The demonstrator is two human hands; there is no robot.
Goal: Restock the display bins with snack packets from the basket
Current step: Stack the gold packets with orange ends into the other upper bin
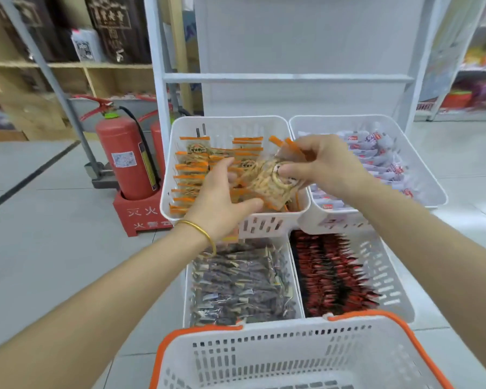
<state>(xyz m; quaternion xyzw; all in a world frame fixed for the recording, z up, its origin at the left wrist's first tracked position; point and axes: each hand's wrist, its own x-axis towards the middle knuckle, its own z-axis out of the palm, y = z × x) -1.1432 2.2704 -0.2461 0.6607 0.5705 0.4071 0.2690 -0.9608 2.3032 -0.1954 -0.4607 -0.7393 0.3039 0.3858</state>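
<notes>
looks like a small shop: white display rack [286,77] with four white bins [227,119] of sorted snack packets [328,273] in front of it, stocked shelves [477,68] of colourful goods to its right, a red fire extinguisher [124,161] in a marked stand to its left.

red fire extinguisher [125,158], wooden shelving [68,66]
</notes>
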